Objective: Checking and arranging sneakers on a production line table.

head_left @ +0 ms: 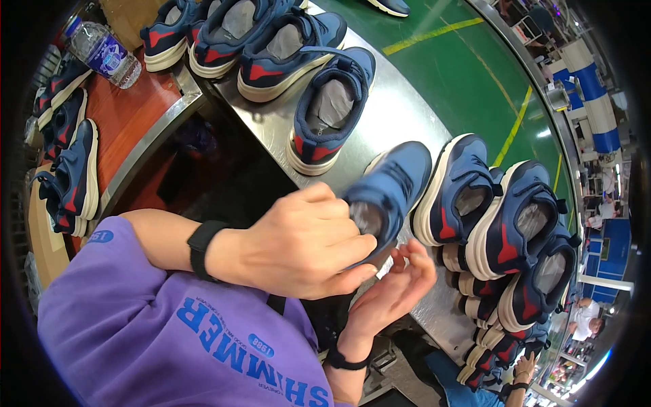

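A blue running shoe (400, 178), partly blurred, lies toe-away on the metal ledge in front of me, with grey crumpled stuffing in its opening. My left hand (305, 241) overlaps its heel side, fingers curled, index finger and thumb pointing right. Whatever those fingers grip is hidden. Below the heel, my right hand (397, 288) is palm-up with loosely bent fingers and nothing clear in them. A small white patch shows between the hands; I cannot tell what it is. Another blue shoe (332, 112) with red heel panels stands just left of it.
More matching shoes stand along the ledge (400, 102) at upper left, and others (522, 220) are piled at right. Beyond runs a green surface (447, 64) with yellow lines. At left, a water bottle (108, 55) stands on a red-brown tabletop (112, 112). Another person's hand (524, 366) shows lower right.
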Demonstrator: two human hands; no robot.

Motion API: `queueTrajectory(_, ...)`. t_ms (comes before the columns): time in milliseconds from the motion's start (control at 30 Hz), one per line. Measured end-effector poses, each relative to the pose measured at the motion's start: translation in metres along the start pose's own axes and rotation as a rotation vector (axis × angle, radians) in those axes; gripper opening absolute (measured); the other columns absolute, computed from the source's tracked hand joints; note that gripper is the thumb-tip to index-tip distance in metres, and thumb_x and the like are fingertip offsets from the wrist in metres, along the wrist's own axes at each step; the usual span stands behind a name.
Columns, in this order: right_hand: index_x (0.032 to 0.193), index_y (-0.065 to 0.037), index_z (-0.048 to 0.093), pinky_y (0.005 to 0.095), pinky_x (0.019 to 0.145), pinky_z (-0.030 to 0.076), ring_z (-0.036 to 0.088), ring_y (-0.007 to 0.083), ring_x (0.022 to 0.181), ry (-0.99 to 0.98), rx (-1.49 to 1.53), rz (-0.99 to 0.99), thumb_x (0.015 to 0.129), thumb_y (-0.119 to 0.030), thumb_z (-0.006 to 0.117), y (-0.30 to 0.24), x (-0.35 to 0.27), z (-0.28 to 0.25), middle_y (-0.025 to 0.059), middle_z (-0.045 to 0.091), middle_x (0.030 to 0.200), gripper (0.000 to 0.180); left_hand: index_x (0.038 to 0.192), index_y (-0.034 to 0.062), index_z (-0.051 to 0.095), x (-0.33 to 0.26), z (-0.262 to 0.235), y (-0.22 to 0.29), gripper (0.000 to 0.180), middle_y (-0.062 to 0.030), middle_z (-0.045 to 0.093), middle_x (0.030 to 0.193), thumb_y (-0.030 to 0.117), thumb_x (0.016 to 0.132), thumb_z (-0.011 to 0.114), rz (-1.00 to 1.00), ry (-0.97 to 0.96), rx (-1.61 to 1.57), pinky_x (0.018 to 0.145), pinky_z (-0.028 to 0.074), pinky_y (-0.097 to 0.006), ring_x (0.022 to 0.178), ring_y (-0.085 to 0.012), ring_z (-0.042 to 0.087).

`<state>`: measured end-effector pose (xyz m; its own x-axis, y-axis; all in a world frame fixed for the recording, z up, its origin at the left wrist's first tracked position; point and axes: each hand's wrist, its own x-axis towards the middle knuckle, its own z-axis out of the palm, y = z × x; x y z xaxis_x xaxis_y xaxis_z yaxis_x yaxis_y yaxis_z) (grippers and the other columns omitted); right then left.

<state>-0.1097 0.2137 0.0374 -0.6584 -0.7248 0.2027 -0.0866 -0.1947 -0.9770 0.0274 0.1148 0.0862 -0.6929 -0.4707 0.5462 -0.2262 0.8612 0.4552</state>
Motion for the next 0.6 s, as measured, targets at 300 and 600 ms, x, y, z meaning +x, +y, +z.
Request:
queueTrajectory(300, 0.11, -0.01, 0.053, 0.0524, 0.097, 0.044, 0.035, 0.0566, 0.132, -0.322, -0.619, -0.321, 0.058, -0.035, 0.093, 0.001, -0.005, 0.017, 0.0448, 0.023, 0.143, 0.07, 0.115, 0.0073, 0.061, 0.032, 0.011, -0.039, 0.05, -0.007, 0.062, 0.107, 0.008, 0.066, 0.074, 0.035, 0.003, -0.143, 0.083, 0.046, -0.037, 0.098, -0.0272, 0.059)
queueTrajectory(600, 0.095, -0.003, 0.056, 0.0417, 0.096, 0.044, 0.055, 0.0418, 0.118, -0.426, -0.648, -0.153, 0.058, -0.017, 0.091, -0.01, 0.01, 0.002, 0.0279, 0.054, 0.126, 0.053, 0.105, 0.003, 0.062, 0.043, 0.021, -0.039, 0.046, -0.0073, 0.063, 0.098, 0.014, 0.063, 0.076, 0.004, -0.044, 0.021, 0.07, 0.051, -0.035, 0.086, -0.0249, 0.061)
